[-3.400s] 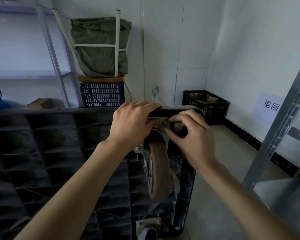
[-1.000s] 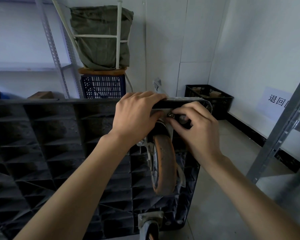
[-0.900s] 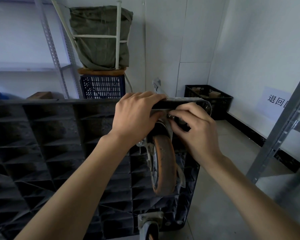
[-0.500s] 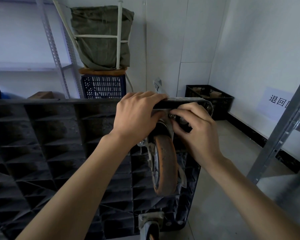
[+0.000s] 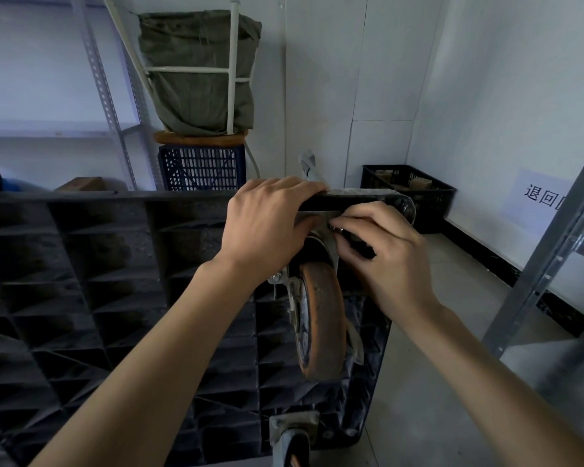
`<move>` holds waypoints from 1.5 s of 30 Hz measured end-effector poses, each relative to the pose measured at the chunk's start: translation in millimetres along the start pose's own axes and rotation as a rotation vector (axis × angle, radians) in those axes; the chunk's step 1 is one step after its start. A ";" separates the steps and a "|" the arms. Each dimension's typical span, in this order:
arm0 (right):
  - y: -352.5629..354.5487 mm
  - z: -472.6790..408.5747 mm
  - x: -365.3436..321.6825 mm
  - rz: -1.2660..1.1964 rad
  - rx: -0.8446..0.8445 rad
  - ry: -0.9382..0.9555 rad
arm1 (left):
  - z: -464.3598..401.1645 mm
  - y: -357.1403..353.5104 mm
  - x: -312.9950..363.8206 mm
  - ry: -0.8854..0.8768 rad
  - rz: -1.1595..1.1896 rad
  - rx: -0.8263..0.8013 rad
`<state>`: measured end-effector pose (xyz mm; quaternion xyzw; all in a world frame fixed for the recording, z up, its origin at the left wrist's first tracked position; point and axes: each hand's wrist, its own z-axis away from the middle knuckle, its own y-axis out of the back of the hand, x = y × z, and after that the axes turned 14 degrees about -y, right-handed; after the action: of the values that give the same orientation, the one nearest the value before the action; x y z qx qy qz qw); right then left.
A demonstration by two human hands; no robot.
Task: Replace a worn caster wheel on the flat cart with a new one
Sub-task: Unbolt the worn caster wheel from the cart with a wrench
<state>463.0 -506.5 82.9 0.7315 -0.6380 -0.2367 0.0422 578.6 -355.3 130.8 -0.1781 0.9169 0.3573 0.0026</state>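
Over the interval the right hand worked at the small fastener on the caster's mounting plate. 3.4 s ago its fingertips pinched the fastener with the hex head plainly showing between thumb and forefinger; the fingers then re-gripped in small steps — the thumb slid across and the forefinger curled further over, so that only a sliver of metal was left showing. The wrist rolled slightly to the right. The left hand shifted only with the camera. The view itself tipped a little downward — the second caster at the cart's lower edge came further into frame.
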 end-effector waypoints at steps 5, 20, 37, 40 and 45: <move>12.4 -16.9 -0.6 -0.053 0.084 -0.078 | 0.0 1.4 0.9 0.004 0.001 0.003; 32.3 -77.1 -9.8 0.095 -0.431 -0.274 | -1.4 0.1 1.4 0.017 -0.004 -0.014; 26.3 -79.1 -8.7 0.032 -0.374 -0.389 | -2.2 3.9 2.9 0.042 0.008 -0.056; 27.7 -74.5 -7.8 0.028 -0.349 -0.356 | -2.5 4.9 3.3 0.036 0.006 -0.072; 39.9 -63.9 -3.4 0.080 -0.303 -0.304 | -2.6 8.3 4.8 0.027 0.018 -0.125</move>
<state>451.8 -525.9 154.9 0.6467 -0.6228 -0.4356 0.0644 571.6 -352.8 137.5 -0.1746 0.8943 0.4112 -0.0241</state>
